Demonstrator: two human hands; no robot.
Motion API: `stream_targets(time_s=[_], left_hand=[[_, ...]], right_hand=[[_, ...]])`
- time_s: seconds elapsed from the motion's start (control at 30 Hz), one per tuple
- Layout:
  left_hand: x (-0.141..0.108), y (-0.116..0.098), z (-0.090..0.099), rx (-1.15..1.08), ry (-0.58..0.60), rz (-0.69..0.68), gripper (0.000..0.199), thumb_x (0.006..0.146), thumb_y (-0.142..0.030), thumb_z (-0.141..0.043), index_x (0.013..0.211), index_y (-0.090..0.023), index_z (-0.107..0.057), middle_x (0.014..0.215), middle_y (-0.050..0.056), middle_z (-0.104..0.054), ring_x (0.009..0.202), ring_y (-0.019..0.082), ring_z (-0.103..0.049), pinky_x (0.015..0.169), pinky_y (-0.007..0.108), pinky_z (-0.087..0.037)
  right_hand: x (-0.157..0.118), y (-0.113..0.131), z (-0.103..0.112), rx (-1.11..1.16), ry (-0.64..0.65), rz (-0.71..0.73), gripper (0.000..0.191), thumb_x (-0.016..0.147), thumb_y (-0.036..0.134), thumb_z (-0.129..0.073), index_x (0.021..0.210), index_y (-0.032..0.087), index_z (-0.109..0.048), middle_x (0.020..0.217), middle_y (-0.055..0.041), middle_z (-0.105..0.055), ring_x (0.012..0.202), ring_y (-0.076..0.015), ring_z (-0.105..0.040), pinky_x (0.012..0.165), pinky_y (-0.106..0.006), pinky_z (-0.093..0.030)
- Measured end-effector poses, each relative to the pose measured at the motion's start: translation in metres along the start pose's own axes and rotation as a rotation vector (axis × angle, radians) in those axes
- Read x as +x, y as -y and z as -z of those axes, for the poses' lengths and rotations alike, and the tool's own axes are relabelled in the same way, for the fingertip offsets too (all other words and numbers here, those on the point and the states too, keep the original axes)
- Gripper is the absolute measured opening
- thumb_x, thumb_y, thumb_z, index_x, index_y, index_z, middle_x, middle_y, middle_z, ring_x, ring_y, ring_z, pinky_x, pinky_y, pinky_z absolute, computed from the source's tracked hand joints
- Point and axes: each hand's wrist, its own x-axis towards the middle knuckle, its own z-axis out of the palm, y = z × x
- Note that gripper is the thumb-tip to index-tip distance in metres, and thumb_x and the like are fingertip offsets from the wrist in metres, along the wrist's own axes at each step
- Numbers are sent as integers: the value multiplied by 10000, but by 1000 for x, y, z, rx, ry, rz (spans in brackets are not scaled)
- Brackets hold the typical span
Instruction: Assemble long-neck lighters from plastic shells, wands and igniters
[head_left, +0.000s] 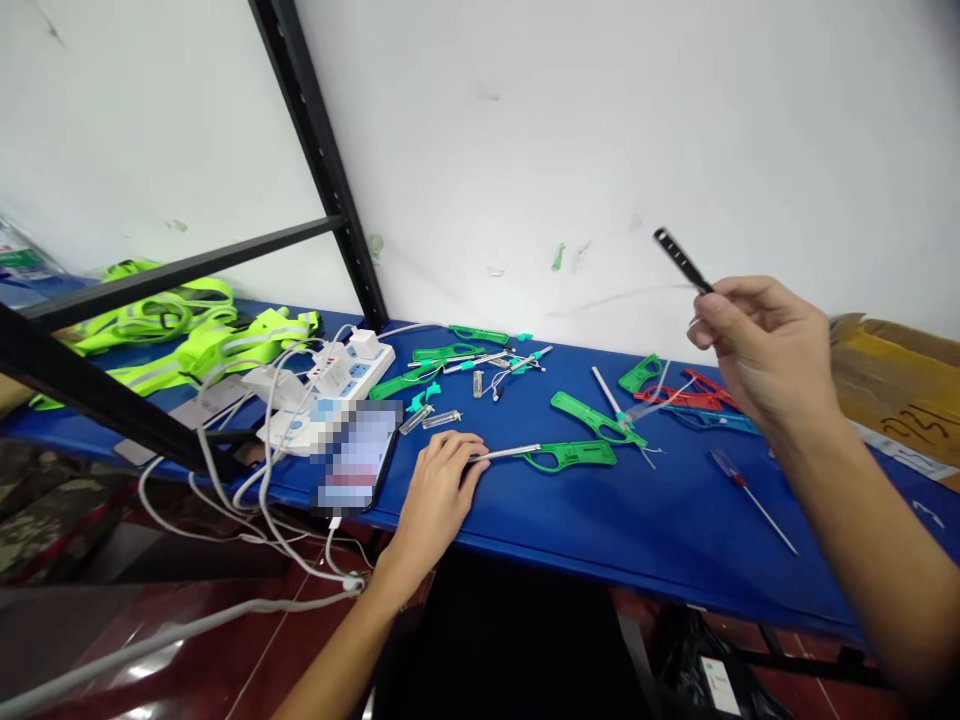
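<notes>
My right hand [757,340] is raised in front of the wall and pinches a slim black metal tube with slots [681,258], tilted up to the left. On the blue table my left hand [446,480] lies palm down, fingers closed at the end of a thin silver rod [514,452]. That rod runs into a green lighter casing half [577,456] with a trigger loop. Behind it lies another green casing half [589,412], with a white rod [607,390] across it. Small clear fuel tanks [442,419] and teal triggers [425,397] lie near my left hand.
A screwdriver [754,500] lies at right, near red casing parts [690,392] and a cardboard box [900,390]. On the left stand a power strip [330,400] with cables, a phone [360,460], a black shelf post [322,150] and yellow reflective straps [202,345].
</notes>
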Motion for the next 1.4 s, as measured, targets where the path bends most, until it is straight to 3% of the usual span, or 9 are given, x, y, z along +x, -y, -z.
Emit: stream_targets(time_s=[0.2,0.37,0.6,0.77,0.93,1.03,1.13,1.23,1.4], left_hand=[[1,1,-2,39,-24,-20,140,1103,-262,-598,1136,-262,-734,1292,58,-753,1265,286,-628,1037,460,-503],[1,2,-2,54,-7,-35,174,1118,-271,-563,1163,-264,-730,1318,60,-744,1265,274,-632,1071,464,-497],[0,0,0,81,14,-24,183,1125,-274,-548,1195,-262,-716,1337,65,-735,1287,279,-633,1077,455,-498],[1,-2,0,90,23,-37,194,1129,-239,-530,1242,-249,-688,1363,69,-717,1305,270,-620,1108,467,-484],[-1,-1,0,95,27,-38,213,1134,-285,-547,1307,-249,-667,1379,76,-706,1322,271,-616,1160,483,-477],[-2,3,-3,136,14,-41,348,1133,-339,-556,1466,-252,-603,1447,102,-677,1382,296,-591,1166,500,-487],[2,2,-5,203,15,-92,432,1136,-349,-538,1558,-257,-557,1505,128,-645,1440,324,-554,1173,528,-485],[16,-5,-3,291,66,-221,387,1130,-316,-543,1500,-242,-629,1510,138,-656,1427,338,-572,1214,572,-441],[42,-17,0,297,219,-301,222,1121,-272,-585,1236,-231,-771,1368,69,-768,1259,272,-696,1150,483,-479]], right_hand=[[-26,-38,27,-143,70,-96,196,855,432,-868,977,295,-799,815,4,-667,736,-182,-615,705,-379,-540],[-49,-59,31,-10,166,-238,201,925,373,-748,1115,318,-785,878,1,-671,893,-201,-680,850,-378,-579],[-68,-63,26,-19,245,-247,251,903,453,-855,1122,337,-818,1106,-14,-763,954,-190,-693,882,-363,-582],[-71,-67,22,-5,226,-240,279,836,466,-910,1073,328,-860,1075,-30,-794,914,-198,-688,810,-367,-581],[-67,-63,24,-7,220,-162,210,887,508,-855,949,308,-844,1034,-35,-792,1012,-240,-722,936,-433,-597],[-66,-57,26,6,279,-197,266,1005,548,-724,1015,298,-815,1047,-40,-800,1039,-236,-738,1026,-459,-583],[-63,-47,28,5,369,-244,332,1053,573,-646,1188,298,-776,940,-31,-772,906,-219,-744,950,-447,-610],[-60,-34,33,-59,320,-234,391,1057,591,-632,1298,298,-723,788,5,-655,735,-192,-695,797,-407,-625],[-60,-29,42,-66,235,-267,281,1004,567,-725,1117,336,-611,694,52,-590,452,-150,-528,444,-333,-481]])
